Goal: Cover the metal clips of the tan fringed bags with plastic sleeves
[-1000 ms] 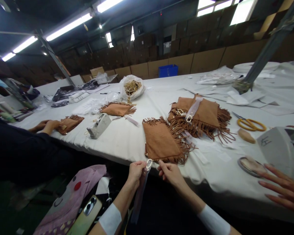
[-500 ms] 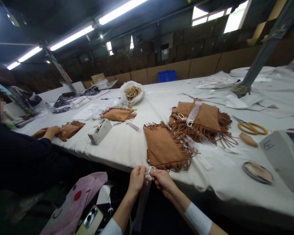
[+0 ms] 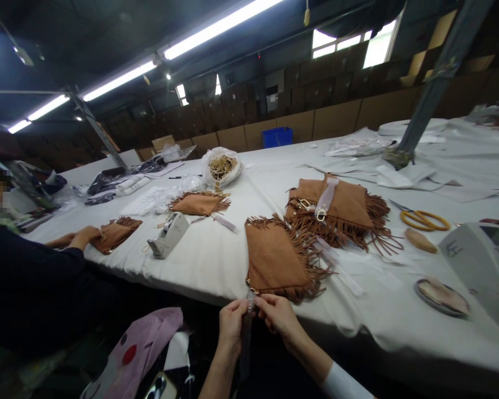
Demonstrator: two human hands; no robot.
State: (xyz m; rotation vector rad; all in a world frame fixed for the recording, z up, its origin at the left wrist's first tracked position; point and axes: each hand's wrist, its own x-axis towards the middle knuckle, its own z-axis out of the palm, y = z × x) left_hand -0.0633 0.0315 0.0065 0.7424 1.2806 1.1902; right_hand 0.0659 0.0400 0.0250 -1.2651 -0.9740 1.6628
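Note:
At the table's front edge, my left hand [image 3: 232,326] pinches the upper end of a plastic-wrapped strap [image 3: 245,346], which hangs down below the table top. Close beside it, my right hand [image 3: 279,317] is closed on the same end, thumb and fingers pressed together. Just beyond my fingers lies a flat brown fringed bag [image 3: 274,259], with gold hardware [image 3: 250,287] at its near left corner. Whether the strap's metal clasp is hooked to the bag I cannot tell, as my fingers partly cover it.
More fringed bags [image 3: 349,208] are stacked behind, a wrapped strap on top. Yellow-handled scissors [image 3: 426,220] and a grey tape dispenser [image 3: 478,271] lie right. Another dispenser [image 3: 170,237] and a bag of gold hardware [image 3: 222,168] stand left. A co-worker [image 3: 29,271] handles another bag.
My hands have shifted slightly down, and the gold clasp that showed between them is now mostly covered by my fingers. The view has tilted a little.

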